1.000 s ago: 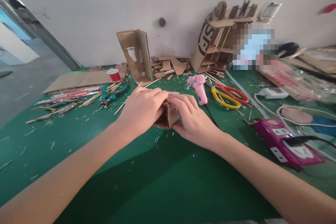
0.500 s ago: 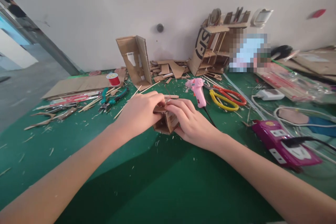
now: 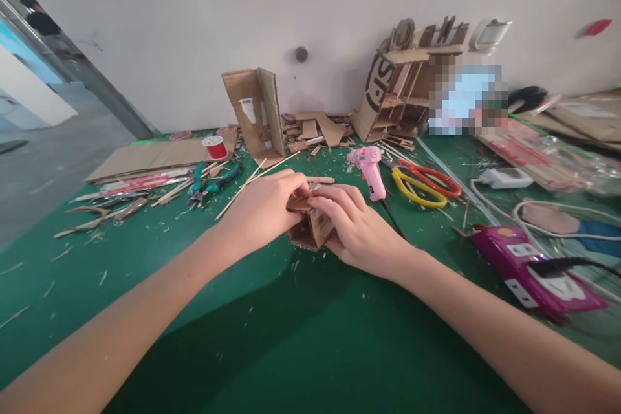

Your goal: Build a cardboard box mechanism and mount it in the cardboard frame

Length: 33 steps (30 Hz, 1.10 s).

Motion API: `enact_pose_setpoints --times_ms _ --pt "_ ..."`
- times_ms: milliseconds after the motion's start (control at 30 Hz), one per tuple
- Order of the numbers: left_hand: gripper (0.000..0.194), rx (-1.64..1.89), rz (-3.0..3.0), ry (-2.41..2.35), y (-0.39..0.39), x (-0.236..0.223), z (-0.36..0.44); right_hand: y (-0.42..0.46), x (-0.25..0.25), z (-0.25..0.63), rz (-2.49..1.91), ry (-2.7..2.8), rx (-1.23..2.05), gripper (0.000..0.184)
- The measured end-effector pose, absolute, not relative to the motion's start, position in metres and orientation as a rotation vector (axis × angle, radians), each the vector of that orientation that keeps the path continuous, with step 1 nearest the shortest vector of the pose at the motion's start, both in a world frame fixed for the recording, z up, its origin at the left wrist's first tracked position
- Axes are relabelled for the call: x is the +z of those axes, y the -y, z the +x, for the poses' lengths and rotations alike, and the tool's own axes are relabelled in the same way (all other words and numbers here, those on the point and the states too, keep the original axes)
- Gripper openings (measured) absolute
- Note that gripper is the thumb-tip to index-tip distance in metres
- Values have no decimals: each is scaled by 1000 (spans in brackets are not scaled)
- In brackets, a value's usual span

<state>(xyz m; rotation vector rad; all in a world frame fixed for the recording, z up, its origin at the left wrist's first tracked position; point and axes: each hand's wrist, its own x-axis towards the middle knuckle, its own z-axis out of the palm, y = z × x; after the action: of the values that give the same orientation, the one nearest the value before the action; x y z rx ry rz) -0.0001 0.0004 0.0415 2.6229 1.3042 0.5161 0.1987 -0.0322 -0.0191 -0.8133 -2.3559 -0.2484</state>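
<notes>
A small open cardboard box [image 3: 310,229] rests on the green mat [image 3: 272,336] in the middle of the view. My left hand [image 3: 264,207] curls over its left side and top, fingers closed on it. My right hand [image 3: 356,226] grips its right side, with fingertips pressing along the top edge. The two hands meet over the box and hide most of it. A thin wooden stick [image 3: 317,179] lies just behind the hands.
A pink glue gun [image 3: 371,168], yellow and red scissors [image 3: 422,182], and a purple power strip [image 3: 533,265] lie to the right. Teal pliers [image 3: 213,178], a red spool [image 3: 215,147], sticks and cardboard sheets lie left. Cardboard models [image 3: 257,113] stand by the wall.
The hands have shifted on the cardboard box, lifting off its top so its open front shows. The box has tilted slightly and stays between both hands.
</notes>
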Motion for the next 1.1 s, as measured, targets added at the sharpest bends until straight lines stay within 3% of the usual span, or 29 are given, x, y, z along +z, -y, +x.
enact_pose_setpoints --times_ms 533,833,1100 --pt "21 819 3487 -1093 -3 15 -1 32 -20 200 -863 2311 -181 67" --pt "19 771 3593 -946 -11 17 -8 32 -21 200 -890 2303 -151 68" --pt "21 728 3284 -988 -12 21 -6 31 -24 202 -918 2251 -28 70"
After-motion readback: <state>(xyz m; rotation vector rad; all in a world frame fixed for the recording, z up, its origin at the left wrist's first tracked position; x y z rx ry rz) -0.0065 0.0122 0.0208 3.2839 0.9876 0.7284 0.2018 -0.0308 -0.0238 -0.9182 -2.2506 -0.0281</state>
